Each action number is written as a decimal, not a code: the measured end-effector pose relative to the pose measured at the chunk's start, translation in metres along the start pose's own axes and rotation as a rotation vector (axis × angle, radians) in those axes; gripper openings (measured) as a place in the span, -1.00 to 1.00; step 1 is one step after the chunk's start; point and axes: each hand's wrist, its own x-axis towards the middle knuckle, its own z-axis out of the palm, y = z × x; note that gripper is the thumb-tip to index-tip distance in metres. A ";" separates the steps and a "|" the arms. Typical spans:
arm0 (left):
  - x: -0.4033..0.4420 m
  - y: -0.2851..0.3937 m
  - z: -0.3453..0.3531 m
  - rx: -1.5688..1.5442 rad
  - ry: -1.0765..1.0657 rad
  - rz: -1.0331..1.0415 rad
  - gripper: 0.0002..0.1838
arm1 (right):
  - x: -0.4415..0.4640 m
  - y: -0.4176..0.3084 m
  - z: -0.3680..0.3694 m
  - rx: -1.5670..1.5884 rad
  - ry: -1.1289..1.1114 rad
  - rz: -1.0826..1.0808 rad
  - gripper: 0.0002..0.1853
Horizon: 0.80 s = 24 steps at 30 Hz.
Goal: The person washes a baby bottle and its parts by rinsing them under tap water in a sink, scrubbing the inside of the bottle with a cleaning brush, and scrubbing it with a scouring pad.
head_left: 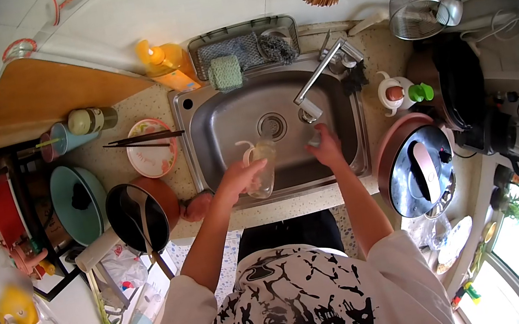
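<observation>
My left hand [245, 178] is wrapped round a clear bottle [266, 178] with a pale curved handle, tilted over the front part of the steel sink [222, 185]. Just below the tap [321, 79], my right hand [328, 147] is closed with fingertips together. A small translucent thing seems to be between those fingers, too unclear to name. The drain [272, 126] lies behind the bottle. A pale green sponge [224, 72] rests at the sink's back edge.
Left of the sink are a patterned plate [153, 162] with chopsticks, a dark-lined pot [121, 219] and a green basin [66, 194]. Right are a white cup with handles [393, 93] and a lidded pot [407, 185]. Behind stands a rack [230, 29] beside a yellow pump bottle [166, 57].
</observation>
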 end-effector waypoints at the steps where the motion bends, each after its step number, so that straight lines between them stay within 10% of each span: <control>1: 0.004 -0.005 -0.001 -0.060 -0.016 0.019 -0.47 | 0.003 0.000 0.000 -0.066 0.006 -0.015 -0.35; 24: -0.016 -0.025 -0.016 -0.785 -0.476 0.314 -0.52 | 0.054 0.017 0.046 -0.438 0.079 0.027 -0.29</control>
